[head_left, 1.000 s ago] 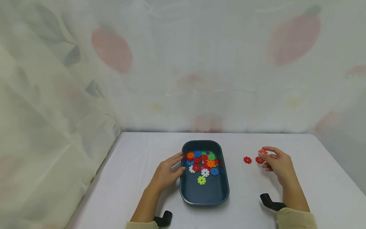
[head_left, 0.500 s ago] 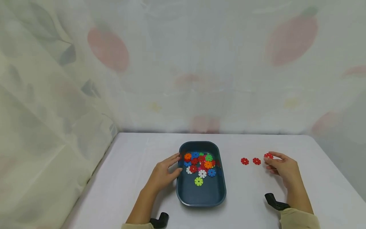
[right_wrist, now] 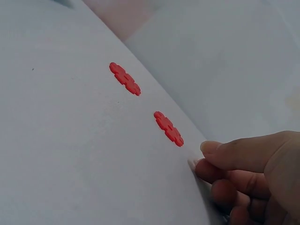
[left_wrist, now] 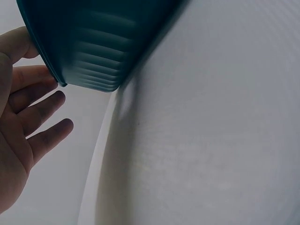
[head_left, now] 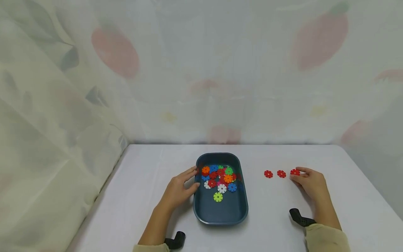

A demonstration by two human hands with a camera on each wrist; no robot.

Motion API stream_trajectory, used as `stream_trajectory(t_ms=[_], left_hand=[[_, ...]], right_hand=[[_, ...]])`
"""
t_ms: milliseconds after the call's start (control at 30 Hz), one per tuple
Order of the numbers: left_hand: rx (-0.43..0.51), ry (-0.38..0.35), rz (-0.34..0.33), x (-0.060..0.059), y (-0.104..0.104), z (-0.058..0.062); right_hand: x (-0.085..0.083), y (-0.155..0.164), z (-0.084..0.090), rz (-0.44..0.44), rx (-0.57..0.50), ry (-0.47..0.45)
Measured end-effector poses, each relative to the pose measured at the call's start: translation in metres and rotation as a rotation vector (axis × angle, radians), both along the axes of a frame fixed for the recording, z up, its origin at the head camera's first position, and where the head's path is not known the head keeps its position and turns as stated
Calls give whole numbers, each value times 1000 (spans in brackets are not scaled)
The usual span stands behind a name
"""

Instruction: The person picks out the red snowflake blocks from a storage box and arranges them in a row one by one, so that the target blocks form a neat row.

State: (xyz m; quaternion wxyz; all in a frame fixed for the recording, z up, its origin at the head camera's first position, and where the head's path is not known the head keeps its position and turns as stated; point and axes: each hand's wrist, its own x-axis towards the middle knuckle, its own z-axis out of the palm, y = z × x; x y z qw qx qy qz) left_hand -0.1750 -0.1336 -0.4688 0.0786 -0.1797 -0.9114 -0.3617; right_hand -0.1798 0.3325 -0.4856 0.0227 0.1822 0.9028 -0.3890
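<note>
My left hand (head_left: 176, 190) rests at the left rim of a dark teal tray (head_left: 220, 213), fingers extended and fingertips touching the rim. In the left wrist view, the left hand (left_wrist: 23, 112) shows lower fingers spread beside the tray's ribbed outer wall (left_wrist: 98, 51). My right hand (head_left: 311, 182) pinches a red snowflake disc (head_left: 295, 172) at the table between thumb and index finger. That disc is hidden by the right hand (right_wrist: 248, 173) in the right wrist view. Two more red snowflake discs, a middle one (head_left: 281, 174) and a left one (head_left: 268, 174), lie flat in a row beside it.
Inside the tray several notched discs are heaped toward the far end, among them an orange disc (head_left: 228, 178), a white disc (head_left: 221, 188) and a lime disc (head_left: 218, 197). A white cloth covers the table (head_left: 151, 168). Behind it hangs a strawberry-print curtain (head_left: 176, 70).
My right hand has moved its red disc right of the other two and down to the table, making a row. My left hand stays at the tray's rim. The head view has shifted slightly.
</note>
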Motion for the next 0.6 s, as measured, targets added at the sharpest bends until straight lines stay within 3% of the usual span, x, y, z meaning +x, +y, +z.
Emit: stream_trajectory(t_ms=[167,367,600], left_hand=[[-3,-15,5,0,0,1],[-9,-26,4,0,1,2],[0,-33,5,1,0,3]], right_hand=[[-1,0,-1,-26,9,-17],[3,2,-1,-77,98,-31],[3,0,-1,-8,204,-40]])
